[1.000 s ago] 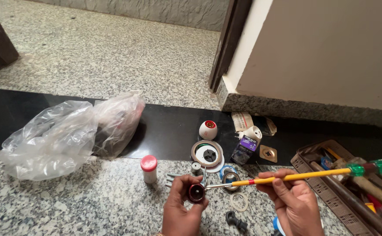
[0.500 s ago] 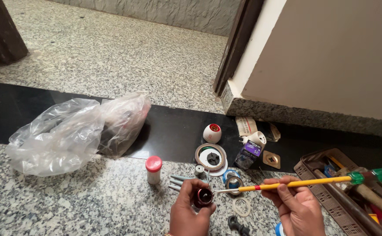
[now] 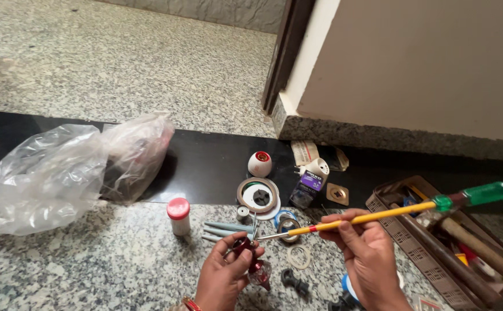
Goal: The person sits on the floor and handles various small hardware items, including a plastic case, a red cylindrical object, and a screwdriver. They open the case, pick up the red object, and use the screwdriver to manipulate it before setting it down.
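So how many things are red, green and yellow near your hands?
Red: 2, the small red part in the left hand and the red-capped bottle.
Green: 1, the screwdriver handle.
Yellow: 1, the screwdriver shaft in the right hand.
Total: 4.

Left hand (image 3: 224, 277) pinching small red-and-clear lamp holder (image 3: 255, 268), low in frame. Right hand (image 3: 365, 253) gripping yellow-shafted screwdriver (image 3: 378, 216) with green handle; metal tip just above the holder. Beyond the holder: grey wall plugs (image 3: 224, 229), red-capped white vial (image 3: 179, 216). Farther beyond: clear plastic bag (image 3: 61, 170). Beside right hand: brown tool tray (image 3: 398, 236).
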